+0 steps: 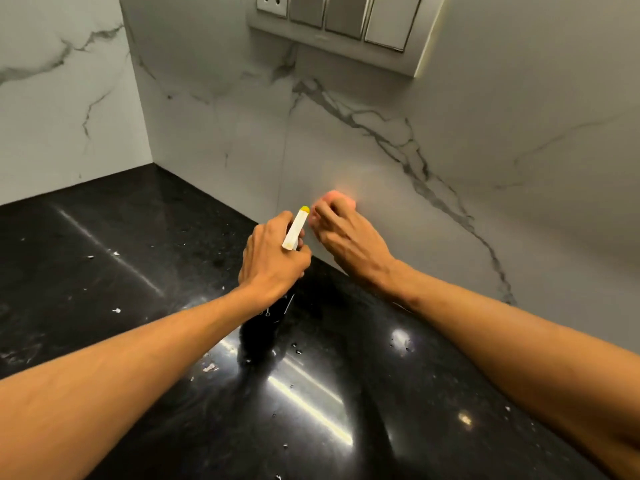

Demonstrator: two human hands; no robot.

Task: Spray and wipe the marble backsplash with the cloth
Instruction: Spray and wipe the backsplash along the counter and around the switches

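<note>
Gripping the spray bottle (295, 230) in the left hand (273, 258), fingers curled tight around its neck, white head tilted up and yellow nozzle (304, 209) aimed at the wall. Cannot tell whether a finger sits on the trigger. Dark body of the bottle mostly hidden beneath the fist, hanging just above the counter (138, 271).

Clutching a bunched pink cloth (337, 197) in the right hand (346, 237), bent fingers over it and pressing it flat against the backsplash (381, 140), low down, just above the seam with the counter. Hands close together, nozzle just beside the cloth.

Judging by this, somewhere in the middle of the job: spraying and wiping going on side by side at one low patch. No clear wet film or streaks to be made out on the marble, so no telling how much has been covered. Plenty of stone left, by the look of it: the broad veined stretch to the right, the corner panel to the left, the strip under the switch plate (339, 19). Pale specks and droplets (116, 310) scattered over the black counter, likely needing a pass too, though outside the task as worded.
</note>
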